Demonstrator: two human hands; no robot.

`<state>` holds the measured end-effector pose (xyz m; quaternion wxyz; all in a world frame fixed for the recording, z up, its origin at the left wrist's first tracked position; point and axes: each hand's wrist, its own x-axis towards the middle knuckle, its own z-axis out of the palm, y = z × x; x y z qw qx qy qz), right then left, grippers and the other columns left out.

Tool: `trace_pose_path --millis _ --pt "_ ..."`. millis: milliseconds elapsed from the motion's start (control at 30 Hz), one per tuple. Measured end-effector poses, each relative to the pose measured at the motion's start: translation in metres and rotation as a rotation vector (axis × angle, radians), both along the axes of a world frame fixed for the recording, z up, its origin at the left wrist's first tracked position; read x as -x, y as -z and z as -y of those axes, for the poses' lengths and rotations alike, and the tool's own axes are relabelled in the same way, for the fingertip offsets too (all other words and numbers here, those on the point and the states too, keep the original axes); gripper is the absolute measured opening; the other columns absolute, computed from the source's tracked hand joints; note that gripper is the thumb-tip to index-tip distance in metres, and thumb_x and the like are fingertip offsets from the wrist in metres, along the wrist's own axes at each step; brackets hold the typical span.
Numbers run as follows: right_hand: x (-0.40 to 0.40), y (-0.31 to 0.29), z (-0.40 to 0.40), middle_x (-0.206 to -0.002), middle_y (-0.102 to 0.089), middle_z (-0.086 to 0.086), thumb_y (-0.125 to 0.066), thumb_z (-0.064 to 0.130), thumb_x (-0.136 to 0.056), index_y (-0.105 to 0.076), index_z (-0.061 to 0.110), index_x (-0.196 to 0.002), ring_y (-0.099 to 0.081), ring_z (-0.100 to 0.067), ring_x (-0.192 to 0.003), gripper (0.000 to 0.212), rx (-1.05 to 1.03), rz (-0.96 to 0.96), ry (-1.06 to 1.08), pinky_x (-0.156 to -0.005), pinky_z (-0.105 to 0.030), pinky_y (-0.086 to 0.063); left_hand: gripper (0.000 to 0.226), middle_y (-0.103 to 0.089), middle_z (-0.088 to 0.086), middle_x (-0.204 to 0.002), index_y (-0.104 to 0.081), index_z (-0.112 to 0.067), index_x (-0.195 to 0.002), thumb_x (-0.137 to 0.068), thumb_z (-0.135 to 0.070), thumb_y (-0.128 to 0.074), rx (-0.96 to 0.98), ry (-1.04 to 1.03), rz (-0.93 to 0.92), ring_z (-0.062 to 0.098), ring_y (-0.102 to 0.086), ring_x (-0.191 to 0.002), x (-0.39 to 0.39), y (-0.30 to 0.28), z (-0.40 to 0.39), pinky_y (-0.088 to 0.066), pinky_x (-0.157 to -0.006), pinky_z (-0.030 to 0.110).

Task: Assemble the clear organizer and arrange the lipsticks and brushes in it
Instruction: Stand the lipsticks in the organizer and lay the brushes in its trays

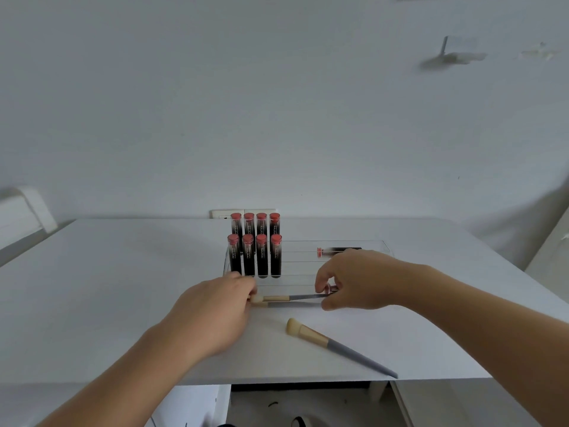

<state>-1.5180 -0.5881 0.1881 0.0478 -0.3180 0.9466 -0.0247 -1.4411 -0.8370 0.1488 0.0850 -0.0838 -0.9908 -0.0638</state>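
White desk [92,288] against a plain white wall, outlet plate [243,213] right behind the clear organizer [308,266]. Organizer sits mid-desk toward the back, looks assembled; eight lipsticks [255,246] stand upright in two rows of four at its left end. One more lipstick [337,250] lies on its side at the right rear of the organizer; can't tell if it's in a slot or just resting on top.

Both hands on the slim brush [289,298], held horizontal just in front of the organizer. Left hand [212,312] has fingers curled around the bristle end; right hand [357,282] pinches the handle tip between thumb and fingers. A small pinkish cap-like item [332,288] shows at the right fingers, too hidden to identify. Larger foundation brush [335,346] lies loose near the front edge, handle tip at or slightly over the edge.

Risks, as I read it:
- Swinging the slim brush up and in could clip the front lipstick row; they're tall, narrow, packed, so one tips and the rest follow.
- Clear dividers are hard to see, easy to miss the slot.
- A forearm sweep could knock the foundation brush off the desk.
- Gripping the bristles could splay them.
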Motion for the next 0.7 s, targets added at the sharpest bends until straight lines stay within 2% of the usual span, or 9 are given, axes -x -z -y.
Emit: trace_pose_path --millis 100,167,300,467,600,700 --pt "0.001 -0.001 -0.009 -0.077 -0.055 0.023 -0.067 0.053 -0.083 -0.066 0.043 -0.108 -0.050 0.007 -0.068 0.027 -0.015 0.023 0.008 -0.058 -0.020 -0.033 0.022 -0.049 -0.015 -0.098 -0.061 -0.036 -0.108 -0.102 -0.045 -0.042 0.009 0.025 0.021 0.008 -0.056 -0.083 0.001 0.001 -0.002 -0.038 -0.063 0.022" --pt "0.001 -0.001 -0.013 -0.074 -0.053 0.024 -0.067 0.052 -0.084 -0.065 0.044 -0.108 -0.047 0.009 -0.065 0.026 -0.014 0.027 0.008 -0.057 -0.020 -0.032 0.032 -0.046 -0.015 -0.090 -0.065 -0.036 -0.103 -0.103 -0.052 -0.038 0.006 0.002 0.024 0.006 -0.054 -0.079 0.003 0.002 -0.003 -0.034 -0.061 0.024" --pt "0.002 -0.001 -0.016 -0.076 -0.053 0.026 -0.064 0.052 -0.087 -0.065 0.043 -0.107 -0.047 0.008 -0.070 0.022 -0.041 0.019 -0.013 -0.059 -0.021 -0.034 0.036 -0.047 -0.012 -0.085 -0.069 -0.031 -0.097 -0.105 -0.047 -0.039 -0.020 -0.048 -0.003 0.009 -0.053 -0.077 0.005 0.003 -0.004 -0.034 -0.064 0.027" --pt "0.004 -0.004 -0.023 -0.082 -0.055 0.024 -0.059 0.050 -0.092 -0.067 0.042 -0.110 -0.053 0.003 -0.077 0.021 -0.041 0.062 0.001 -0.067 -0.022 -0.041 0.030 -0.059 -0.008 -0.092 -0.068 -0.025 -0.093 -0.105 -0.039 -0.044 -0.048 -0.058 0.006 0.013 -0.059 -0.085 0.006 0.000 -0.004 -0.046 -0.073 0.031" --pt "0.002 -0.005 -0.028 -0.089 -0.057 0.022 -0.052 0.045 -0.096 -0.068 0.042 -0.111 -0.058 -0.003 -0.085 0.022 -0.032 0.106 0.031 -0.083 -0.030 -0.051 0.027 -0.058 -0.004 -0.082 -0.058 -0.022 -0.081 -0.104 -0.029 -0.046 -0.026 -0.060 -0.032 0.015 -0.059 -0.075 0.008 0.000 -0.004 -0.042 -0.064 0.030" --pt "0.002 -0.005 -0.030 -0.084 -0.058 0.019 -0.050 0.044 -0.097 -0.068 0.042 -0.109 -0.057 -0.002 -0.080 0.022 -0.025 0.093 0.044 -0.075 -0.027 -0.049 0.028 -0.050 -0.005 -0.082 -0.052 -0.024 -0.080 -0.106 -0.029 -0.043 0.003 -0.048 -0.061 0.015 -0.056 -0.074 0.008 -0.001 -0.006 -0.038 -0.062 0.029"
